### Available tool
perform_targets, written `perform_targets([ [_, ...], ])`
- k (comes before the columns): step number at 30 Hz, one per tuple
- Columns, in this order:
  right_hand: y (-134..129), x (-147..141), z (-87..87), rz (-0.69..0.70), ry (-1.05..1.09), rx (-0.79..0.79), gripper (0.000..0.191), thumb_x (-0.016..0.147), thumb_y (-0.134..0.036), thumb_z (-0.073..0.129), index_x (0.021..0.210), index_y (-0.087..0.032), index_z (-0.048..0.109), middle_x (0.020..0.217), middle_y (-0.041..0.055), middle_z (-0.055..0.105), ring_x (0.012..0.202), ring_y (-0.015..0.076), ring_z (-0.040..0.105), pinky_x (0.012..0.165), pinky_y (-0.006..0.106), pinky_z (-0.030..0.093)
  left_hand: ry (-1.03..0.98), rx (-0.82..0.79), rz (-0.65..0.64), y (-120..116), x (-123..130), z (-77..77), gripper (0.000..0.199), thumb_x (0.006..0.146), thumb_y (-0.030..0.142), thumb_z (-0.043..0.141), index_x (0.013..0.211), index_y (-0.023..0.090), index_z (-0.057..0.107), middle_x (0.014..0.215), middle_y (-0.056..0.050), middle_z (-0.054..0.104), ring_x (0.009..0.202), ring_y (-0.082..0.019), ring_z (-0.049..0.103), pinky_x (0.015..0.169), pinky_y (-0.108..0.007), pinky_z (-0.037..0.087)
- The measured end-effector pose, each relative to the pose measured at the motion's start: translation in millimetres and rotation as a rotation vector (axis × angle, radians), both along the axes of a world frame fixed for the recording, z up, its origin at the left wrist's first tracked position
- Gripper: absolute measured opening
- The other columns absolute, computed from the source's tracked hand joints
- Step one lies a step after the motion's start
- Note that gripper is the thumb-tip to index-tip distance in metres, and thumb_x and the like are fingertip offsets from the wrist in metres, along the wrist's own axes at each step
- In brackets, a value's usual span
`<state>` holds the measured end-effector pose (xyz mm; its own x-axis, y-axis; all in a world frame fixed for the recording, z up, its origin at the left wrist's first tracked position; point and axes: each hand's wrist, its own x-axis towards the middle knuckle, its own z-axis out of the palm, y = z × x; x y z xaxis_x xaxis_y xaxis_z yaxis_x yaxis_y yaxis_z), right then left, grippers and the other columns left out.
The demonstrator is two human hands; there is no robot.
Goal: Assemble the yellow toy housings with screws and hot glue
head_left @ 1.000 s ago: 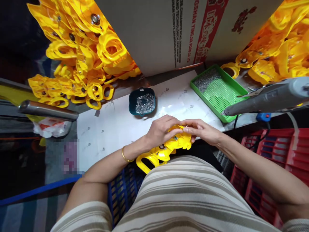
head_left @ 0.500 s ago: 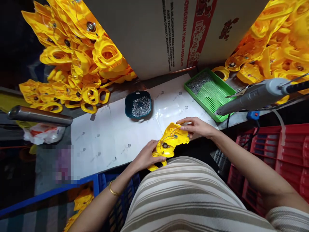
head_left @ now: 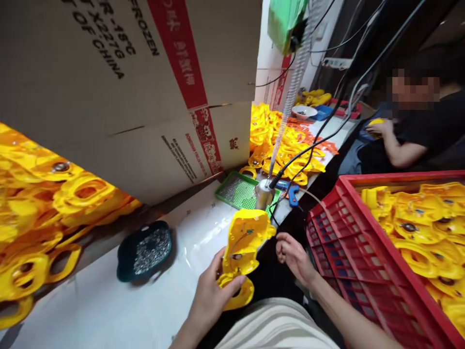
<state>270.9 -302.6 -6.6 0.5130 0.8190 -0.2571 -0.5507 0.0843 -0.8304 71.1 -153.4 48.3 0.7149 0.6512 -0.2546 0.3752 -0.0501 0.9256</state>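
Observation:
My left hand [head_left: 209, 293] is closed around the lower end of a yellow plastic shell [head_left: 250, 237], thumb over its ring-shaped handle. The shell's hollow inside faces me, with thin wires, a small board and a round dark part in it. Just right of the shell, apart from it, is my right hand [head_left: 295, 257]. Its fingers are loosely curled, with nothing visible in them. A dark green dish [head_left: 123, 257] of small metal screws sits on the white-covered table [head_left: 90, 305]. Behind the shell, a grey electric screwdriver [head_left: 265, 193] hangs over a green perforated tray [head_left: 238, 191] with more screws.
Cardboard [head_left: 174, 97] stands along the back. Yellow shells are heaped at left [head_left: 32, 194] and beyond the tray [head_left: 286, 155]. A red crate [head_left: 363, 271] of shells is close on my right. A blue glue gun [head_left: 291, 193] lies near hanging cables. A co-worker [head_left: 410, 140] sits at far right.
The view has swung to the right, bringing the red crate and co-worker into sight. My right hand has let go of the shell; my left hand still holds it, now more upright.

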Motion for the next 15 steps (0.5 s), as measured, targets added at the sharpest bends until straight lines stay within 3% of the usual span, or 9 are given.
perform_targets([
  [4, -35, -21, -5.3, 0.35, -0.108, 0.017, 0.062, 0.062, -0.056, 0.079, 0.109, -0.019, 0.064, 0.098, 0.008, 0.066, 0.087, 0.0201, 0.061, 0.074, 0.031, 0.048, -0.097, -0.008, -0.238, -25, 61, 8.6, 0.066, 0.068, 0.023, 0.073, 0.13, 0.02, 0.053, 0.109, -0.004, 0.07, 0.094, -0.02, 0.066, 0.085, -0.026, 0.052],
  [6, -42, -37, -10.3, 0.226, -0.11, -0.079, 0.069, 0.067, -0.063, 0.072, 0.119, -0.02, 0.058, 0.098, 0.0081, 0.065, 0.081, 0.0194, 0.061, 0.069, 0.031, 0.049, -0.127, -0.028, -0.264, -37, 92, 6.0, 0.065, 0.067, 0.021, 0.073, 0.129, 0.017, 0.053, 0.103, -0.004, 0.071, 0.09, -0.02, 0.066, 0.082, -0.026, 0.052],
  [8, -44, -44, -14.9, -0.053, -0.181, -0.215, 0.062, 0.078, -0.065, 0.059, 0.119, -0.019, 0.055, 0.085, 0.0054, 0.063, 0.064, 0.0149, 0.056, 0.056, 0.028, 0.047, -0.175, -0.091, -0.27, -46, 119, 1.5, 0.064, 0.069, 0.025, 0.072, 0.13, 0.016, 0.052, 0.102, -0.006, 0.07, 0.09, -0.02, 0.066, 0.082, -0.027, 0.052],
  [10, -43, -32, -14.0, -0.285, -0.29, -0.297, 0.054, 0.084, -0.066, 0.05, 0.108, -0.018, 0.057, 0.071, 0.0017, 0.057, 0.05, 0.012, 0.047, 0.045, 0.026, 0.039, -0.252, -0.135, -0.316, -51, 136, -3.3, 0.071, 0.072, 0.033, 0.073, 0.136, 0.016, 0.046, 0.108, -0.007, 0.068, 0.095, -0.022, 0.065, 0.084, -0.03, 0.053],
  [13, -32, 26, 7.0, -0.387, -0.499, -0.34, 0.047, 0.084, -0.066, 0.049, 0.085, -0.019, 0.055, 0.062, 0.0001, 0.052, 0.044, 0.012, 0.042, 0.039, 0.026, 0.034, -0.333, 0.077, -0.401, -48, 135, -14.0, 0.084, 0.071, 0.045, 0.076, 0.143, 0.021, 0.039, 0.125, -0.012, 0.061, 0.111, -0.029, 0.06, 0.094, -0.039, 0.051],
  [15, -13, 82, 35.2, -0.444, -0.721, -0.365, 0.046, 0.085, -0.065, 0.047, 0.081, -0.02, 0.054, 0.065, 0.0019, 0.056, 0.05, 0.0145, 0.05, 0.044, 0.028, 0.041, -0.34, 0.355, -0.435, -38, 114, -26.8, 0.069, 0.077, 0.045, 0.071, 0.139, 0.025, 0.046, 0.122, -0.014, 0.062, 0.108, -0.029, 0.061, 0.092, -0.043, 0.053],
])
